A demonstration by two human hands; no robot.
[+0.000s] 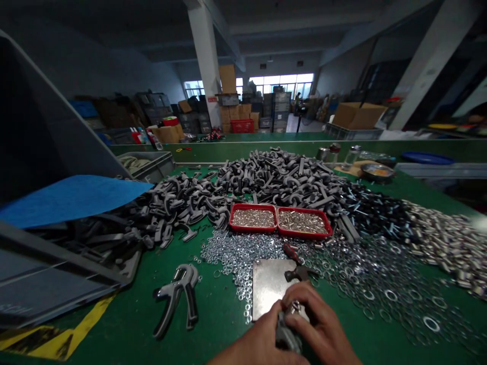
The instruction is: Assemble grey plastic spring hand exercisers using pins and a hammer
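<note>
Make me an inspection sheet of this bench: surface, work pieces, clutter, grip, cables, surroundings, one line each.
Surface: green tabletop; yellow-and-black tape at the near left.
Work pieces: grey part held, partly hidden; clamp-like tool lying to the left; metal plate just beyond the hands; hammer at the plate's far right corner.
Clutter: heap of grey pieces across the back; loose rings scattered to the right; two red trays holding small metal pieces.
Grip: left hand and right hand together around the grey part.
Cables: nothing seen.
Surroundings: pillar, stacked boxes and windows behind.
</note>
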